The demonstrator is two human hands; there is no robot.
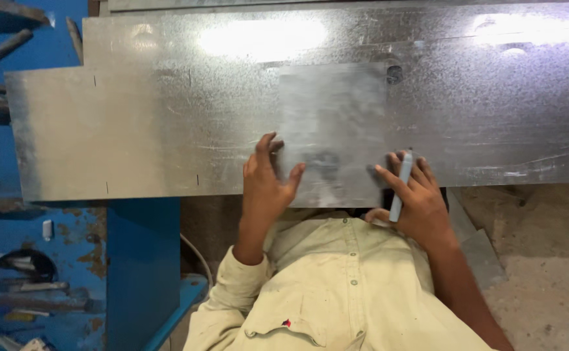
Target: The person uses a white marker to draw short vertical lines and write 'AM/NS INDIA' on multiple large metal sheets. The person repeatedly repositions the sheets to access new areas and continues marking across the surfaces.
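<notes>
Head view: blue machine frame (143,260) carries galvanized sheet (167,130). L hand (266,182), fingers spread, presses small metal piece (332,123) at sheet's near edge; R hand (414,198) pinches pale marker (401,185) (tip upward) beside it.

Blue machine frame (143,260) at left; concrete floor (544,286); cream shirt (336,292).
</notes>
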